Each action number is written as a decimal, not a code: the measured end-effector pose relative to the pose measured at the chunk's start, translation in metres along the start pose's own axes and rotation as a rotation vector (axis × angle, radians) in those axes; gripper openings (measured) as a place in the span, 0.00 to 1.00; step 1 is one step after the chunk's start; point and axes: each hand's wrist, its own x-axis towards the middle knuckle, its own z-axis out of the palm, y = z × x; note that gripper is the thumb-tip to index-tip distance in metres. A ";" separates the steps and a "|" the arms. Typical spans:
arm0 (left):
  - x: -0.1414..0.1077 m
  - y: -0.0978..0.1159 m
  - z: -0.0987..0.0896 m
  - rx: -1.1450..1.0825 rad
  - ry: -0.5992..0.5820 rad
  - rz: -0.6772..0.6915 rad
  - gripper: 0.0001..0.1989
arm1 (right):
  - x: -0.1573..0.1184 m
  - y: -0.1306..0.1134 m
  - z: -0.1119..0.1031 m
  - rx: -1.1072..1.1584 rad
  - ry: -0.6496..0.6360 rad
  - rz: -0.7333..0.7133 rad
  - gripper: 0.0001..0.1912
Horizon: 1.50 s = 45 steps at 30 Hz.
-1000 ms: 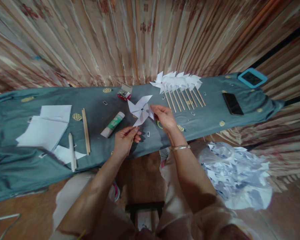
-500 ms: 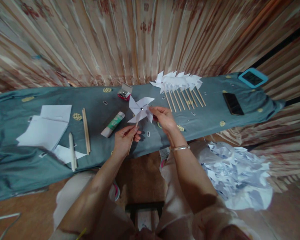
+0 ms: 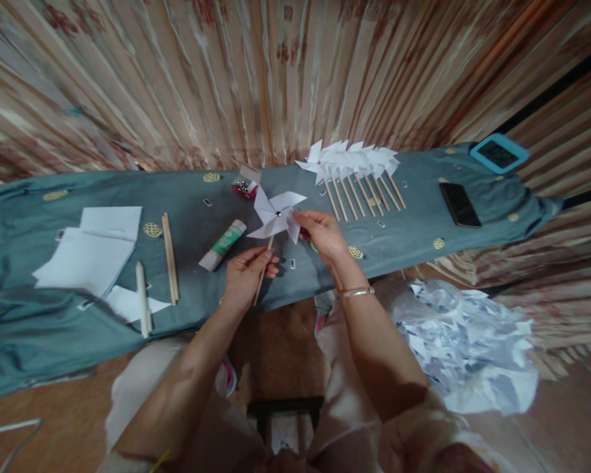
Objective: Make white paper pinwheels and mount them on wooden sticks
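Note:
Between my hands is a white paper pinwheel point(image 3: 270, 209) with a round metal pin at its centre. My left hand point(image 3: 243, 274) is closed around its wooden stick point(image 3: 259, 281), just below the blades. The fingertips of my right hand point(image 3: 325, 235) are pinched at the edge of the right-hand blade; some of these fingers are hidden behind it. A small red box point(image 3: 246, 189) of shiny metal pins lies open behind the pinwheel. To the left of it rests a green and white glue stick point(image 3: 222, 246).
Several finished pinwheels point(image 3: 357, 161) lie overlapping at the back right. Loose sticks point(image 3: 170, 259), a white pen-like tool point(image 3: 142, 299) and paper sheets point(image 3: 96, 253) are on the left. A phone point(image 3: 459, 204) and a blue-framed timer point(image 3: 499, 153) lie right. A bag of paper scraps point(image 3: 467, 341) stands below.
The pinwheel's blades have turned slightly on the stick. Both hands stay almost where they were.

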 end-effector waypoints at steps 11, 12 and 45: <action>-0.003 0.004 0.000 -0.020 -0.049 -0.054 0.28 | -0.003 -0.009 0.002 0.101 0.020 0.012 0.22; -0.002 0.003 0.000 -0.013 -0.055 -0.057 0.28 | -0.002 -0.008 0.002 0.115 0.019 0.015 0.22; 0.008 -0.004 -0.009 0.150 0.051 0.101 0.20 | -0.010 -0.012 0.006 0.206 -0.056 0.173 0.20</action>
